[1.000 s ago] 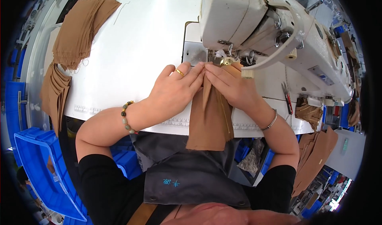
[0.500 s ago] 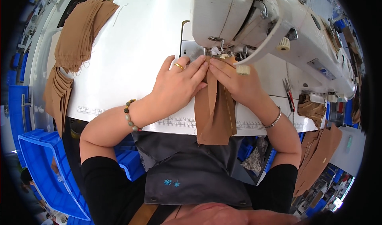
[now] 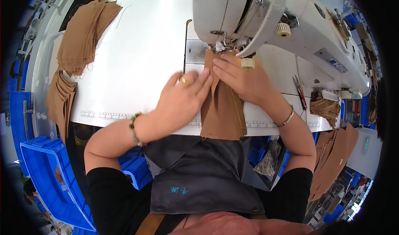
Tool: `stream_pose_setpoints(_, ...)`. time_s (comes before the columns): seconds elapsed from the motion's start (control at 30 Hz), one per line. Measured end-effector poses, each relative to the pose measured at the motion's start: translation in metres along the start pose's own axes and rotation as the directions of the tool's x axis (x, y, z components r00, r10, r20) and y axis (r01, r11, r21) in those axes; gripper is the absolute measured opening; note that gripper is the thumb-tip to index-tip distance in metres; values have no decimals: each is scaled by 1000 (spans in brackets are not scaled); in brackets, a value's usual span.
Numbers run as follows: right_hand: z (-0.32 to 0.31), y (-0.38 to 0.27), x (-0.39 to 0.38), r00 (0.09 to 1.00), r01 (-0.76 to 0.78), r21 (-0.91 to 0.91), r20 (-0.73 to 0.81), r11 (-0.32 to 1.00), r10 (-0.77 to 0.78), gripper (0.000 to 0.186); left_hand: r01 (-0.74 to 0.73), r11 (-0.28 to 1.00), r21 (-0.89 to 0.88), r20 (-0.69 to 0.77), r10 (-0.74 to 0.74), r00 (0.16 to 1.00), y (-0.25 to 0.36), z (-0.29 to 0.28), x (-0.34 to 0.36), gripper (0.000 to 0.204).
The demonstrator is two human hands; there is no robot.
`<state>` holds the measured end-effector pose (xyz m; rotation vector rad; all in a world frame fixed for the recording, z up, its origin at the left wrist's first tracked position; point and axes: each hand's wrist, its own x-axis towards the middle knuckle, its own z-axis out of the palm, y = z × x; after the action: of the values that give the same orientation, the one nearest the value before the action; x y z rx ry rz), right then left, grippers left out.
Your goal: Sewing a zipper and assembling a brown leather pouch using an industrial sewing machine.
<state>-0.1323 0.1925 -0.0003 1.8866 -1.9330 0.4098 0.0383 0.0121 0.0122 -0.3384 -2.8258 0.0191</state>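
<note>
A long strip of brown fabric [image 3: 220, 118], folded lengthwise with a yellowish stitch line near its right side, runs from the presser foot [image 3: 219, 47] of a white sewing machine down to the table's front edge. My right hand [image 3: 245, 79] lies flat on the strip's right half, close to the needle area, fingers stretched forward. At the strip's left edge, my left hand [image 3: 178, 102] has its fingers bent together on the fabric; it is slightly blurred and its thumb is hidden. The machine's head [image 3: 220, 10] stands just beyond my fingertips.
Stacked brown pieces [image 3: 83, 35] lie at the far left, with a folded bundle [image 3: 62, 98] nearer. Red-handled snips [image 3: 300, 93] and a brown scrap bundle [image 3: 325, 109] lie right. Brown panels [image 3: 334, 160] hang lower right; a blue crate [image 3: 54, 181] stands lower left.
The fabric strip has shifted away from me, further under the machine. My left hand has drawn back toward me and left, away from the presser foot; my right hand stays on the fabric.
</note>
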Motion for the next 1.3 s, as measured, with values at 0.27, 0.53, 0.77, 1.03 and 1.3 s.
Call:
stream_pose_setpoints(0.27, -36, -73, -32, 978, 127, 199, 138, 972, -156, 33, -196, 958, -208, -92, 181, 979, 52, -26, -74, 44)
stream_pose_setpoints(0.53, -49, -122, -54, 982, 5, 195, 182, 981, -42, 37, -151, 885, -440, -157, 89, 983, 42, -31, -69, 39)
stream_pose_setpoints(0.77, -51, -123, -54, 976, 50, 164, 202, 985, -83, 40, -41, 967, -251, -155, 1, 988, -10, -6, 11, 48)
stream_pose_setpoints(1.03, -76, -77, -16, 977, -50, 569, 200, 821, -79, 37, -79, 979, -190, 8, 82, 997, -22, 5, 20, 71)
stream_pose_setpoints(1.3, -29, -24, 14, 976, 129, -35, -174, 991, -133, 21, -70, 977, -200, -26, 66, 997, -20, 7, 15, 72)
